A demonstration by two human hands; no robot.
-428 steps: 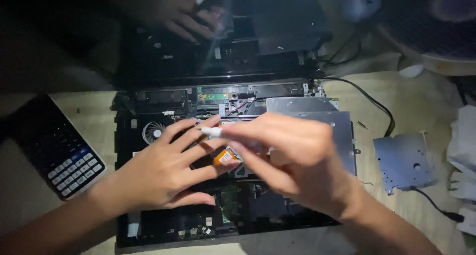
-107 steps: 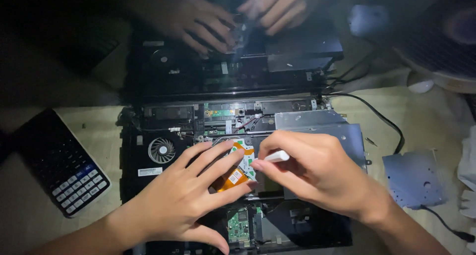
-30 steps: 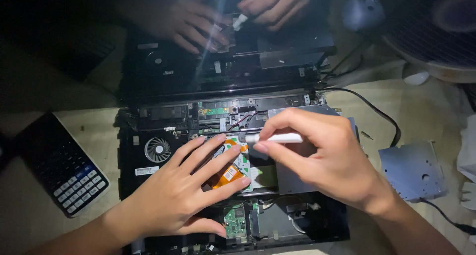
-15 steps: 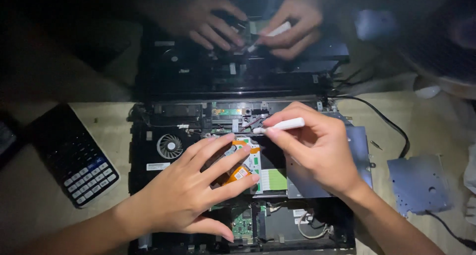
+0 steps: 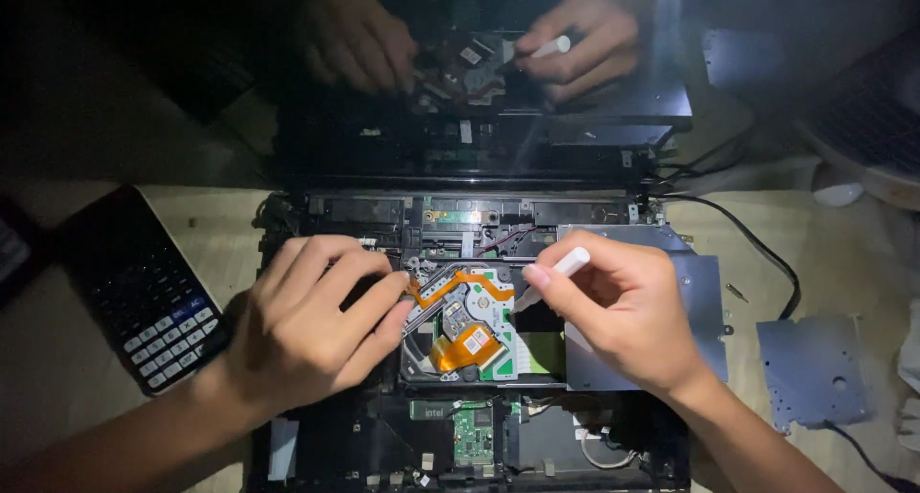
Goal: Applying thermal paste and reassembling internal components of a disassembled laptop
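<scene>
While left hand (image 5: pixel 311 335) presses fingers on drive module (image 5: pixel 460 325), right hand (image 5: pixel 623 306) pinches white tool (image 5: pixel 556 271).

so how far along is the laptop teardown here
Done: the laptop is opened, and a metal plate lies beside it. In hand: the left hand steadies the optical drive while the right hand probes it with a white tool. Left: the drive is still seated.

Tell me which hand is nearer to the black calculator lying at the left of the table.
Left. The left hand rests on the opened laptop's edge, just beside the black calculator. The right hand, holding a white pen-like tool, is farther away, across the orange ribbon cable.
</scene>
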